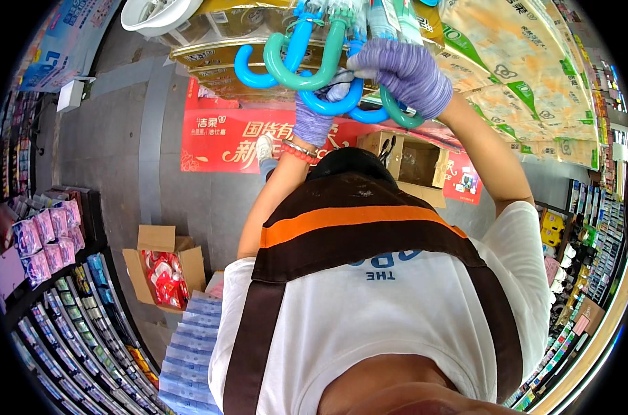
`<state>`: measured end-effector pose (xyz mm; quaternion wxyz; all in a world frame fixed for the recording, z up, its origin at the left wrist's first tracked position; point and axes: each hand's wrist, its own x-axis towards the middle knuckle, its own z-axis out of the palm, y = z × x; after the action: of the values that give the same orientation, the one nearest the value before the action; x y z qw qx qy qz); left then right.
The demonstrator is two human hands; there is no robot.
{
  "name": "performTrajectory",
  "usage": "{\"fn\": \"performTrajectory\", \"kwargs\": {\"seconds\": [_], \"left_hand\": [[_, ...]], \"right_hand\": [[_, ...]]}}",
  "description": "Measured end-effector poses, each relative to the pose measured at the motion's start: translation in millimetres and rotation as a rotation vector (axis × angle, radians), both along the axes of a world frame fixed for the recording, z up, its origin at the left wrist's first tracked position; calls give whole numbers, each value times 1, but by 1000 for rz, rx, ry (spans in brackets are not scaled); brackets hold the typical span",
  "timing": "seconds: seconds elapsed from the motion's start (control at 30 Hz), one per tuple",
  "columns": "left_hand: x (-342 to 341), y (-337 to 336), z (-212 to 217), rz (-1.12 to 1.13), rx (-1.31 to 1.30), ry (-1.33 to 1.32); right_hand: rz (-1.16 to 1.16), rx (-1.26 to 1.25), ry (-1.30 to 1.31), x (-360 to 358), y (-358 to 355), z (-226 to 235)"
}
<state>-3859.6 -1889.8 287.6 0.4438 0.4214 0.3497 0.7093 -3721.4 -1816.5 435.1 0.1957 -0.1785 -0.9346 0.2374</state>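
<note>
A bunch of umbrellas with hooked handles lies at the top middle, hooks toward me. The green handle (303, 81) and a blue handle (254, 74) are on the left; another blue handle (332, 108) and a dark green handle (399, 113) are farther right. My left hand (316, 114), in a purple striped glove, is closed behind the middle hooks, its fingers partly hidden by them. My right hand (409, 75), gloved alike, is closed around umbrella shafts at the right of the bunch. Clear wrapping covers the shafts.
Gold packages (217, 55) and yellow wrapped packs (507, 69) are stacked beneath and beside the umbrellas. A white bowl (158, 17) sits at the top left. An open carton (416, 162) is below the stack; another carton (193, 268) holds red packets. Shelves (79, 325) line both sides.
</note>
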Motion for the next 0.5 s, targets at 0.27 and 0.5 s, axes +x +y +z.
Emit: {"fn": "performTrajectory", "kwargs": {"seconds": [0.27,0.5], "left_hand": [[2,9,-6,-125,114,-129],[-12,26,-20,-220,174,43]], "right_hand": [[-46,-151,48,4,-8,-2],[-169,-438,83,12,-13,2]]}}
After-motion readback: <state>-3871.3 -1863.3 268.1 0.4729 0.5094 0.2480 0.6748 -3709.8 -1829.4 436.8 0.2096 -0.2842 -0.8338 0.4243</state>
